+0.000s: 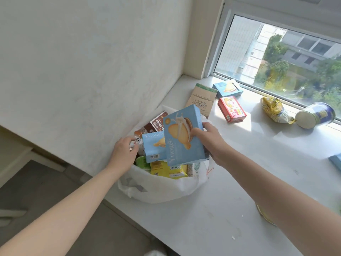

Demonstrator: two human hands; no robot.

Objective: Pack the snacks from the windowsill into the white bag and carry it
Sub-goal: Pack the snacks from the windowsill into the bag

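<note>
While pinching a blue biscuit box (182,139) by its right edge, fingers (197,133) of the right hand (209,143) clenched on it, holding it tilted over the white bag (162,193). Left hand (122,153) at the bag's left rim, fingertips (132,140) among the snacks (166,170) inside — grasping or merely touching, cannot tell. Bag stuffed, sitting on the windowsill (230,182) edge. Nearer the window (276,61) — red box (231,109), yellow packet (275,109), tin (315,115) on its side.

We see white wall (83,61) on left. Big window (239,52) on right, trees (275,48) and buildings (304,45) outside. Sun makes bright patches on white sill (203,209). Gray floor (46,182) down below.
</note>
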